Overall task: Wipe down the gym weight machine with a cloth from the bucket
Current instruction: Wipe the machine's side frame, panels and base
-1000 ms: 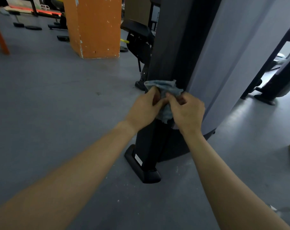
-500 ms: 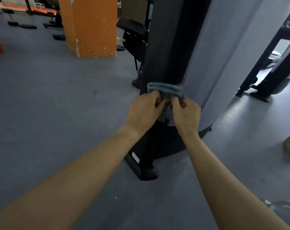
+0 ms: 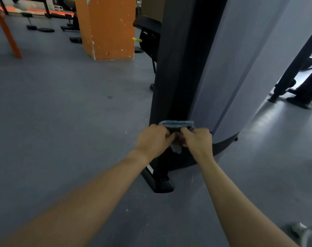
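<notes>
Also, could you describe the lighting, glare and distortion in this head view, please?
Head view: dim, the machine's black column almost featureless; a glare patch on the floor at right; wide-angle distortion bends the grey panel; left hand, right hand and cloth reasonably sharp.

Pressing a folded grey-blue cloth (image 3: 176, 124) low against the weight machine's black column (image 3: 174, 68), with the left hand (image 3: 152, 139) gripping its left end and the right hand (image 3: 198, 140) gripping its right end, both hands close together. Just right of the column, a pale grey curved cover (image 3: 240, 68). Below the column, a black foot (image 3: 160, 182) on the grey floor (image 3: 62, 113). Well behind the column to the left, an orange pillar (image 3: 109, 27).
</notes>
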### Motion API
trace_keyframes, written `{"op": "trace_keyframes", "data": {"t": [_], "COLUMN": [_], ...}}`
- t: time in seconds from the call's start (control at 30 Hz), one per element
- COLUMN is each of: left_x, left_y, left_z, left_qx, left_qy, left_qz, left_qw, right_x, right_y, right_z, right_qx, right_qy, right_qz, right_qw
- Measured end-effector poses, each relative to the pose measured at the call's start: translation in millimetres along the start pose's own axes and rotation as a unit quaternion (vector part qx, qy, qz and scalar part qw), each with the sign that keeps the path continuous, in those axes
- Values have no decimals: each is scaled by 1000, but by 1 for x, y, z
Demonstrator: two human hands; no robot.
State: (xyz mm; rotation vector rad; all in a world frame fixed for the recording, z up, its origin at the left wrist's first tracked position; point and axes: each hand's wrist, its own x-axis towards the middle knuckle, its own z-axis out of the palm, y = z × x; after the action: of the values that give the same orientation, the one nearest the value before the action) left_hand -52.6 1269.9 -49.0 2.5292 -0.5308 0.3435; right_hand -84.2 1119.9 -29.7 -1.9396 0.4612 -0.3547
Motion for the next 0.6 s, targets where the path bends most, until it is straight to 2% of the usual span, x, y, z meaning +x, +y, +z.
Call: {"op": "trace_keyframes", "data": {"t": [0.1, 0.3, 0.43, 0.53, 0.6], "left_x": [24, 29, 16, 7, 3], "left_y": [9, 2, -9, -15, -14], "left_z": [-28, -31, -9, 13, 19], "left_qx": [-38, -106, -75, 24, 65], "left_qy": [57, -23, -80, -168, -212], "left_qz": [21, -18, -29, -27, -25], "left_qw": [997, 994, 994, 985, 975], "right_x": [12, 10, 4, -4, -10], "right_y": [-24, -1, 32, 58, 70], "right_z": [-7, 16, 28, 35, 38], "right_qx": [23, 31, -23, -85, -103], "right_qy": [63, 124, 96, 23, -24], "right_qz": [-102, -205, -190, -79, -43], "right_qw": [992, 970, 977, 993, 994]}}
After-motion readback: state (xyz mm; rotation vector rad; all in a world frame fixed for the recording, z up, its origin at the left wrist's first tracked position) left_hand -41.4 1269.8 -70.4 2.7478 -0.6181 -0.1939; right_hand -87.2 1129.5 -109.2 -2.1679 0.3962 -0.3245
